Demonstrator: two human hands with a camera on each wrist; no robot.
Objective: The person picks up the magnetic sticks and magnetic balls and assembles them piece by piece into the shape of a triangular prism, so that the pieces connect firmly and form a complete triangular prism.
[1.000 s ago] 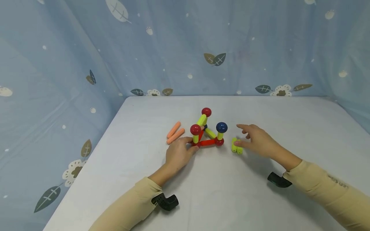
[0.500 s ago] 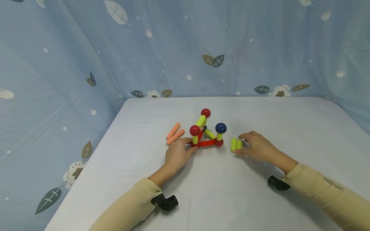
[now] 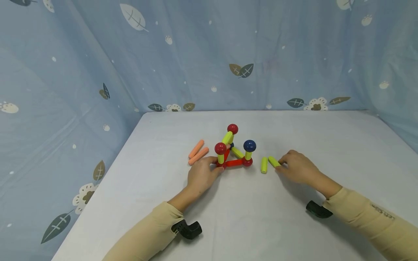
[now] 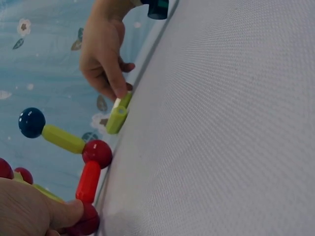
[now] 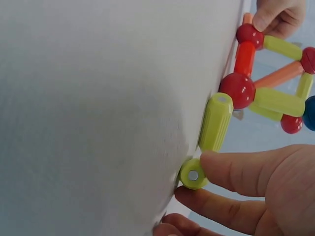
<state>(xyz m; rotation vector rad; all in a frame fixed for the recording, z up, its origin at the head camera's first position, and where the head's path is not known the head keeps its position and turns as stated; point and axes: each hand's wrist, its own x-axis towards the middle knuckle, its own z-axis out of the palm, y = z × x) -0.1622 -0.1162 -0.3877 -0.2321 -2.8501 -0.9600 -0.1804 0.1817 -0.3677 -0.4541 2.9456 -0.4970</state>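
A triangular frame of magnetic rods and balls stands on the table, with upright yellow-green rods under a blue ball (image 3: 249, 145) and two red balls. A red rod (image 3: 234, 162) forms its near side. My left hand (image 3: 200, 176) grips the red ball (image 4: 88, 220) at the near left base corner. Right of the frame, my right hand (image 3: 299, 167) pinches one yellow-green magnetic rod (image 3: 273, 161) between thumb and fingers. In the right wrist view, that rod's round end (image 5: 192, 175) faces the camera. A second yellow-green rod (image 3: 263, 165) lies beside it, untouched.
Two orange rods (image 3: 198, 156) lie to the left of the frame, just beyond my left hand. A white cloth covers the table (image 3: 248, 217). Behind it hangs a blue patterned curtain (image 3: 202, 54).
My right hand has come down onto one of the paired yellow-green rods, pinched it and drawn it right, turning it away from the other. The left hand stays on the frame.
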